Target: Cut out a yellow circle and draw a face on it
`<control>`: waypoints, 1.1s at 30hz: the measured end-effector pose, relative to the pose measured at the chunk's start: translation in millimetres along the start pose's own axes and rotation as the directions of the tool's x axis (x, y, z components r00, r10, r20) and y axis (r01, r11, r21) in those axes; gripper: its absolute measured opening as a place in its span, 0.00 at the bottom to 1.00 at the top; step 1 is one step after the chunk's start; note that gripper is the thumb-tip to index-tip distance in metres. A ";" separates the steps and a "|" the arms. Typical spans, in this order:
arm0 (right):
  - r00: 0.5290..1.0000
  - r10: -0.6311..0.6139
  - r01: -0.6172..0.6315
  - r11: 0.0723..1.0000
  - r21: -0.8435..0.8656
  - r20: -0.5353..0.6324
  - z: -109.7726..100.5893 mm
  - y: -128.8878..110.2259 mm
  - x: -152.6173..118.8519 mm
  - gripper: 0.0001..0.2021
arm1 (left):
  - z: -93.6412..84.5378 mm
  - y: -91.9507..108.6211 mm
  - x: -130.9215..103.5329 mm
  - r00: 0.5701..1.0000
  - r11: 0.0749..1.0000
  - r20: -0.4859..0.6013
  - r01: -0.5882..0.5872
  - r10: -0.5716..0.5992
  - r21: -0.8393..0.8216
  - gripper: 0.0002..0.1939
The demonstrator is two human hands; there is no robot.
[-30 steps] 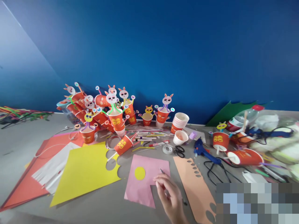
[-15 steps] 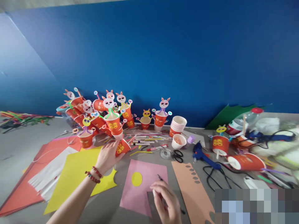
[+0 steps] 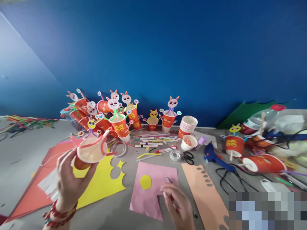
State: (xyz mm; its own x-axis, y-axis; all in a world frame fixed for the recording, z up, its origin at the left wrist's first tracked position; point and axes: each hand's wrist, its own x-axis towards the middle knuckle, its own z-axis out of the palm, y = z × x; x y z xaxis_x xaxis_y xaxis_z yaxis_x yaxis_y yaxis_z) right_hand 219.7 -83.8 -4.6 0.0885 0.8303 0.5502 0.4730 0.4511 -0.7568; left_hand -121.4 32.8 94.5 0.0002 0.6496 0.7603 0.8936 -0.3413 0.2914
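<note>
My left hand [image 3: 72, 179] is wrapped round a paper cup [image 3: 92, 152], tilted so its pale inside shows, with red pipe cleaner pieces at its rim. Below the hand lie a yellow sheet [image 3: 103, 183] with round cut-outs and a red sheet. My right hand [image 3: 177, 204] is closed round a thin dark tool [image 3: 169, 180], mostly hidden by the fingers, over the right part of a pink sheet [image 3: 144, 204]. A yellow paper disc [image 3: 145, 182] lies on that sheet.
Red cups with rabbit figures [image 3: 118, 125] crowd the back left. Pens, a tape roll [image 3: 175, 155], black scissors [image 3: 188, 157] and stacked cups [image 3: 188, 125] stand or lie further back. Right are an orange sheet [image 3: 201, 198], a blue glue gun [image 3: 219, 159], cords and a bottle.
My left hand has lifted the cup from the table and brought it left and nearer, its opening now turned towards me. My right hand keeps its grip. The view has shifted slightly.
</note>
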 end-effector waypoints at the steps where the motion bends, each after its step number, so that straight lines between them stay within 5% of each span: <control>1: 1.000 0.002 -0.002 1.000 0.000 0.002 0.5 0.4 -0.3 0.10 | 3.2 -0.4 -3.2 1.000 1.000 0.004 -0.023 0.022 0.007 0.35; 4: 1.000 0.021 -0.021 1.000 0.002 -0.003 0.8 1.3 -0.4 0.09 | 20.7 3.3 -17.2 0.977 0.998 0.208 -0.029 0.041 -0.060 0.34; 8: 0.999 0.017 -0.019 0.999 -0.038 -0.051 -0.9 2.6 0.6 0.09 | 53.4 10.4 -38.8 0.835 0.993 0.546 -0.004 0.070 -0.122 0.39; 16: 0.996 -0.010 0.002 0.996 -0.094 -0.085 -2.7 10.9 -0.6 0.08 | 85.3 12.5 -41.4 0.747 0.980 0.635 -0.160 0.197 -0.116 0.36; 33: 1.000 -0.005 0.002 0.995 -0.095 -0.026 -2.7 17.8 1.1 0.09 | 88.1 17.5 -28.7 0.617 0.992 0.777 -0.059 0.124 -0.112 0.36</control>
State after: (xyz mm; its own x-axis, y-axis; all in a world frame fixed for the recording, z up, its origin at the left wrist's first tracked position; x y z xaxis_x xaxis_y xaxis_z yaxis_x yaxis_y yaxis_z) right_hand 230.6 -75.8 -16.5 0.1089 0.8195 0.5626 0.5545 0.4197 -0.7186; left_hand -66.2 68.0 26.6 0.4599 0.8863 0.0541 0.8363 -0.4528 0.3092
